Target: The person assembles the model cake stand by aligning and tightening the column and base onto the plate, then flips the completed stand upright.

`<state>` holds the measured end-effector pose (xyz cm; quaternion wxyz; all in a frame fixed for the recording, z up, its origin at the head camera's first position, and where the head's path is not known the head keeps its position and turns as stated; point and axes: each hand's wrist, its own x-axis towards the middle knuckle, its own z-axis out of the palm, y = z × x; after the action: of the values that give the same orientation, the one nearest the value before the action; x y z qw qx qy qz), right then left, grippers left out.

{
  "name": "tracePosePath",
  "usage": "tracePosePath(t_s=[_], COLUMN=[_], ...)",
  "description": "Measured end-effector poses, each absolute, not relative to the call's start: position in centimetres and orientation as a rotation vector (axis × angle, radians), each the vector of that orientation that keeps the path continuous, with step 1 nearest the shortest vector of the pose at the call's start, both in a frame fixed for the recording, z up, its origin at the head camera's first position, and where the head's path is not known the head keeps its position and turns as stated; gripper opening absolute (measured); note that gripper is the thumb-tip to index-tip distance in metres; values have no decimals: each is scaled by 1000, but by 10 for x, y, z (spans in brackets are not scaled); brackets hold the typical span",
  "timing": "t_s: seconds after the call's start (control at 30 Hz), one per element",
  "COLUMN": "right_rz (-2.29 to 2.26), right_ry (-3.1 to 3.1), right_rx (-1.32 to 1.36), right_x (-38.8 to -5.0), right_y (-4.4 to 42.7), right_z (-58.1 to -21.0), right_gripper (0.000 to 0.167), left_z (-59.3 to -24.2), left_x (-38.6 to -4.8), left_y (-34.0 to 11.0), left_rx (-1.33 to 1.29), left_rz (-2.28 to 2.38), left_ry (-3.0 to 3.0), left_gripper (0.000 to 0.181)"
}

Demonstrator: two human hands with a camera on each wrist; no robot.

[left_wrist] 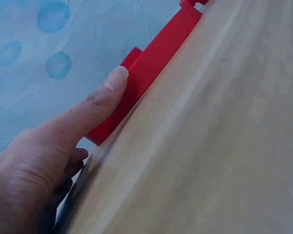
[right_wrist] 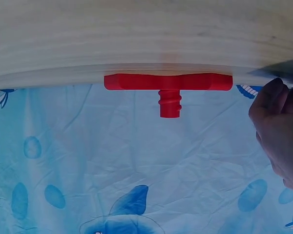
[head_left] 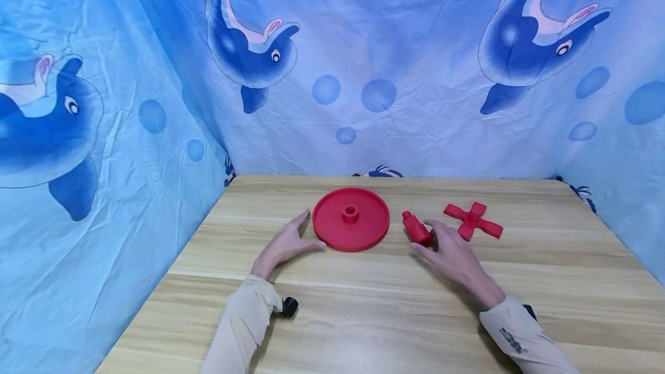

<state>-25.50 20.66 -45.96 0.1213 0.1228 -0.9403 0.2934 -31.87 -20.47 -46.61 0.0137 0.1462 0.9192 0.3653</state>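
Note:
A red round disc [head_left: 332,232] with a raised rim and a hollow hub in its middle lies on the table. At its left side is my left hand [head_left: 284,249], thumb and fingers spread along the edge; in the left wrist view the thumb [left_wrist: 100,100] lies against the disc's side wall [left_wrist: 151,61]. My right hand [head_left: 454,255] holds a red bottle-shaped piece [head_left: 415,229] with a narrow neck, thumb on one side and curved fingers on the other. The right wrist view shows this hand [right_wrist: 281,131] only partly, with most of the piece hidden.
Right of the right hand, a red four-armed cross piece [head_left: 474,220] lies on the wooden table [head_left: 332,316]. A ridged stem [right_wrist: 170,103] stands up from its centre. Behind the table and along its sides hangs a blue dolphin-print curtain [head_left: 431,131].

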Motion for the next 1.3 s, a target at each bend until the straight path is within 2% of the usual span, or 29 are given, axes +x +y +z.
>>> tracePosePath(t_s=[0.4, 0.67, 1.3], right_rz=[863, 864, 1090], right_ry=[-2691, -2698, -2604], right_rx=[404, 391, 314], right_x=[-260, -261, -267], right_y=[203, 205, 208], right_z=[-461, -459, -439], right_gripper=[58, 56, 50], left_z=[-466, -466, -468], left_x=[-326, -327, -329], left_y=[-205, -204, -202], left_rx=[473, 464, 480], left_rz=[1170, 1210, 1208], left_ry=[2865, 2851, 2832], left_gripper=[113, 106, 103])
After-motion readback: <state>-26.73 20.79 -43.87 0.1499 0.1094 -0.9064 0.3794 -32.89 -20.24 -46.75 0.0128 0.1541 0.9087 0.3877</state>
